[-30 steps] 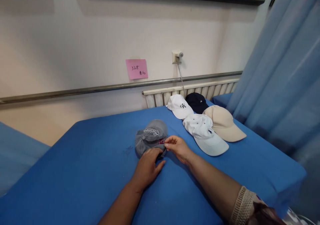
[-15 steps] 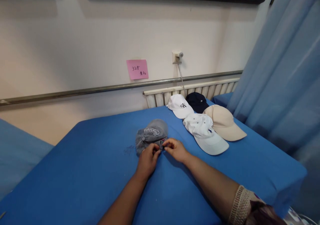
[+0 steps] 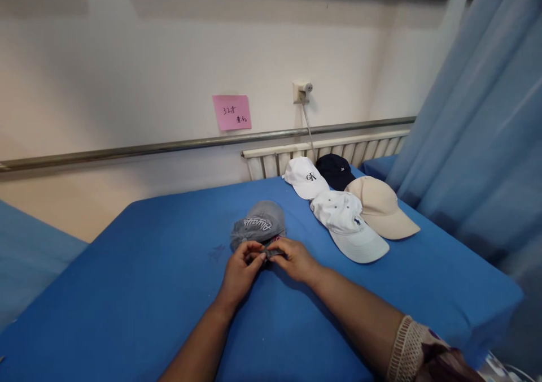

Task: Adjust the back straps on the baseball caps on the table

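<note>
A grey baseball cap [image 3: 263,215] with white lettering lies on the blue-covered bed [image 3: 178,291], its brim pointing away from me. My left hand [image 3: 242,272] pinches the cap's back strap, thumb and fingers closed on it. From the other side my right hand [image 3: 295,259] grips the same dark strap, and the fingertips of both hands nearly meet. My fingers partly cover the strap's fastening and the near edge of the cap.
Right of my hands sit a white cap [image 3: 305,178] with black letters, a navy cap [image 3: 334,171], a pale cap [image 3: 349,224] and a beige cap [image 3: 381,207]. Behind the bed are a radiator [image 3: 271,164] and a rail [image 3: 182,144]. A blue curtain [image 3: 470,116] hangs at right.
My left hand has shifted slightly left and up over the cap's edge. The strap now stretches between both hands. The camera view has tilted slightly down.
</note>
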The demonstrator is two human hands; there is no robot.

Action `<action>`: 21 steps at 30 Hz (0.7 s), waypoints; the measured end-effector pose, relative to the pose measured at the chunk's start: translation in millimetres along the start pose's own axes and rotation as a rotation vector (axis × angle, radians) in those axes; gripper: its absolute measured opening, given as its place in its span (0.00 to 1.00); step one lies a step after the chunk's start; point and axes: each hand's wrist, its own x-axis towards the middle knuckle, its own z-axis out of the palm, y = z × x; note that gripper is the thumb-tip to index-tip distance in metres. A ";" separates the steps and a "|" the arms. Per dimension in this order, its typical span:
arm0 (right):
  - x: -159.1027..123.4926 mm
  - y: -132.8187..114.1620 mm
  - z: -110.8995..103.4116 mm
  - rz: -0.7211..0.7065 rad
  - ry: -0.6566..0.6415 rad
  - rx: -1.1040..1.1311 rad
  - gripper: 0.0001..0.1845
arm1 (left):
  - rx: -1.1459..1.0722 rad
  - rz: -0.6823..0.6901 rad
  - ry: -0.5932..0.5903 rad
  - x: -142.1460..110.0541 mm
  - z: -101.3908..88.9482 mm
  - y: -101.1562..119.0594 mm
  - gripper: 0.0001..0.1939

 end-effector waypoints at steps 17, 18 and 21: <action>-5.5 0.8 2.2 0.055 -0.050 -0.131 0.14 | 0.320 0.179 -0.056 -8.6 0.5 6.1 0.15; -5.8 0.4 2.1 0.059 -0.054 -0.119 0.15 | 0.354 0.198 -0.067 -9.0 0.8 6.6 0.14; -6.6 -0.6 2.7 0.056 -0.062 -0.062 0.17 | 0.494 0.266 -0.115 -10.2 1.0 9.6 0.14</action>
